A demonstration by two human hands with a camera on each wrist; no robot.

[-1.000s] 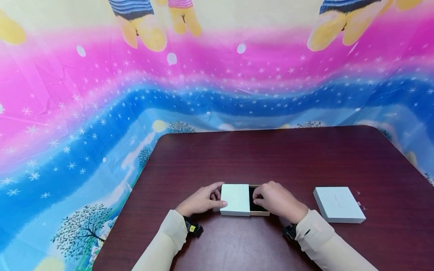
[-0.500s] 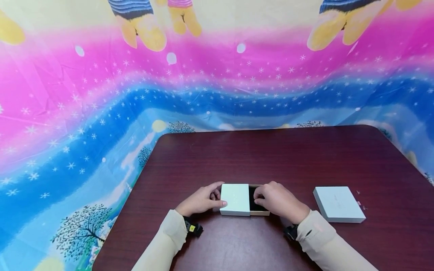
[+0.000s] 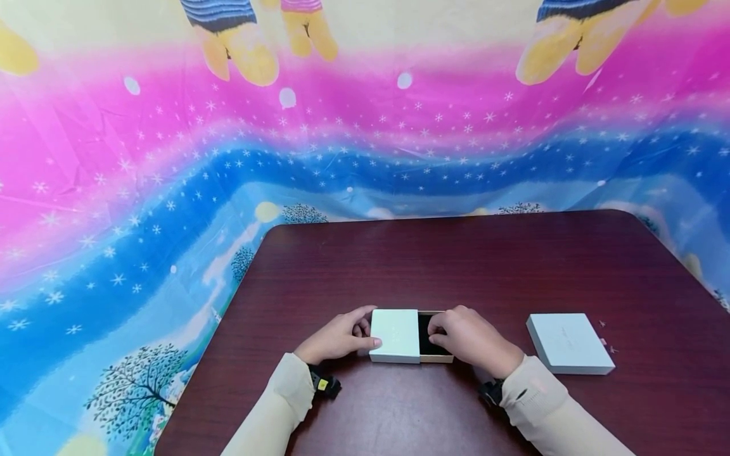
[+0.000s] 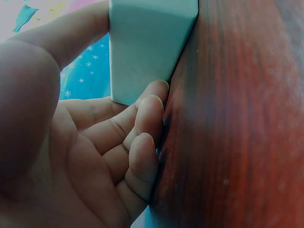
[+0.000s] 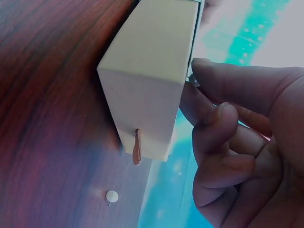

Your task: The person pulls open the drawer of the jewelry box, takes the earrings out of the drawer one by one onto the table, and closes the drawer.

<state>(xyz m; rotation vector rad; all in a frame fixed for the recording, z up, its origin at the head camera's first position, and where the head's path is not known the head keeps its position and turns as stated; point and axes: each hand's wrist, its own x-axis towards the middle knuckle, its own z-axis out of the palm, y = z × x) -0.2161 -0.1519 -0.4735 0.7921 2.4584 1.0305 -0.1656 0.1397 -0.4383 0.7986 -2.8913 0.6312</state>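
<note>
A white drawer-style gift box [image 3: 395, 335] lies near the table's middle, its cream inner tray [image 3: 436, 359] slid partway out to the right, showing black lining. My left hand [image 3: 333, 335] grips the box's closed left end, thumb at the front and index finger at the back; in the left wrist view the other fingers curl against the table beside the white box [image 4: 145, 52]. Over the tray, my right hand [image 3: 476, 339] pinches a small shiny piece [image 5: 194, 80] between thumb and index finger, mostly hidden by them. A ribbon pull tab [image 5: 137, 149] hangs from the tray's end.
To the right lies a second white box [image 3: 570, 343], closed, with a pink tab [image 3: 603, 342]. Tiny pieces [image 3: 613, 349] lie beside it. A pearl-like stud [image 5: 112, 196] shows on the table [image 3: 456, 266]. Patterned cloth [image 3: 365, 126] hangs behind.
My right hand has shifted very slightly to the right over the tray. The left hand and both boxes stay where they were.
</note>
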